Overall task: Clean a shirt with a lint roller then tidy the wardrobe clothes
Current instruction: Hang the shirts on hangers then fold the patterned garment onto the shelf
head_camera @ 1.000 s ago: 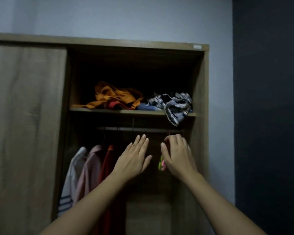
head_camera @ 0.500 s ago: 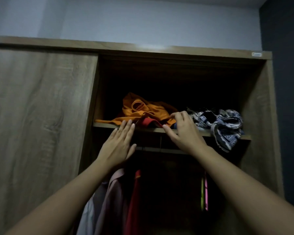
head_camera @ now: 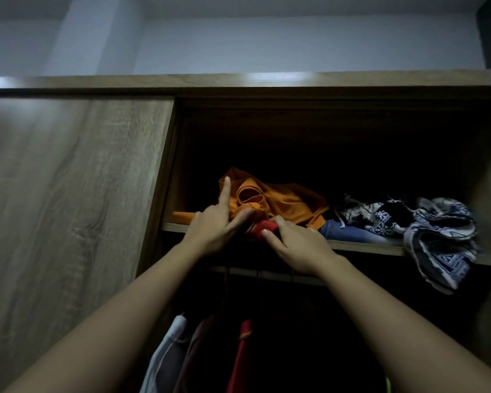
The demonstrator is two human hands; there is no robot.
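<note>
Both arms are up at the open wardrobe point(head_camera: 295, 92), reaching to the top shelf point(head_camera: 366, 246). The right hand point(head_camera: 298, 245) is at the shelf's front edge, thumb and fingertips clamped together on a small red cloth point(head_camera: 262, 229) that pokes out from beneath the crumpled orange garment point(head_camera: 289, 202). The left hand point(head_camera: 213, 231) sits just beside it, touching that same orange heap: forefinger straight up, thumb spread out and lying against the orange fabric, the other fingers tucked out of sight, so I cannot tell whether it grips anything. The two hands are close together, almost meeting over the red cloth. To the right along the shelf lies a folded piece of blue denim point(head_camera: 349, 232), right up against the orange garment, and beyond it a blue-and-white patterned cloth point(head_camera: 437, 236) that spills over the shelf's edge and hangs down. Below the shelf runs the rail point(head_camera: 304, 277), and under it hang a white garment point(head_camera: 167, 355), a dull pinkish one point(head_camera: 196, 350) and a red one point(head_camera: 241, 355), side by side between the forearms. The wooden sliding door point(head_camera: 68, 194) covers the left half.
</note>
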